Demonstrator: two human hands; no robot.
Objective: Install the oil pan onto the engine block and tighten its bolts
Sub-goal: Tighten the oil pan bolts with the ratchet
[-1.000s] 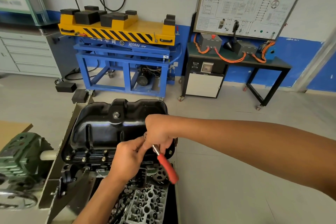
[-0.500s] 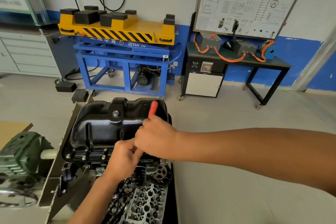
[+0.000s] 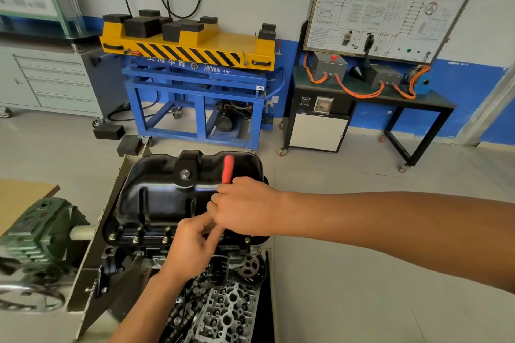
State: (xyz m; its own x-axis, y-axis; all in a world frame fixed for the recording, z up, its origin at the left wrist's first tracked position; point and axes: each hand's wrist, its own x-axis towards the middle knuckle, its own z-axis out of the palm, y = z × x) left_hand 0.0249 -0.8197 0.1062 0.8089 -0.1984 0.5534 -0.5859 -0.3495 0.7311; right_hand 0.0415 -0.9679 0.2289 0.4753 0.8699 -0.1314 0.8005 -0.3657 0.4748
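The black oil pan (image 3: 167,192) sits on top of the upturned engine block (image 3: 223,301), with several bolts (image 3: 135,239) along its near flange. My right hand (image 3: 245,209) grips a ratchet wrench with a red handle (image 3: 228,168); the handle sticks up and away over the pan. My left hand (image 3: 192,245) pinches the wrench's head at the pan's near right flange. The socket and the bolt under it are hidden by my fingers.
The engine hangs on a stand with a green gearbox (image 3: 36,234) and a handwheel (image 3: 25,298) at the left. A blue and yellow lift cart (image 3: 195,86) stands behind, a black bench with a training board (image 3: 376,97) to its right. A wooden tabletop (image 3: 22,192) lies at left.
The red handle has swung from pointing down toward me, near the block, up and over the pan to point away. My left hand stayed at the wrench's head.
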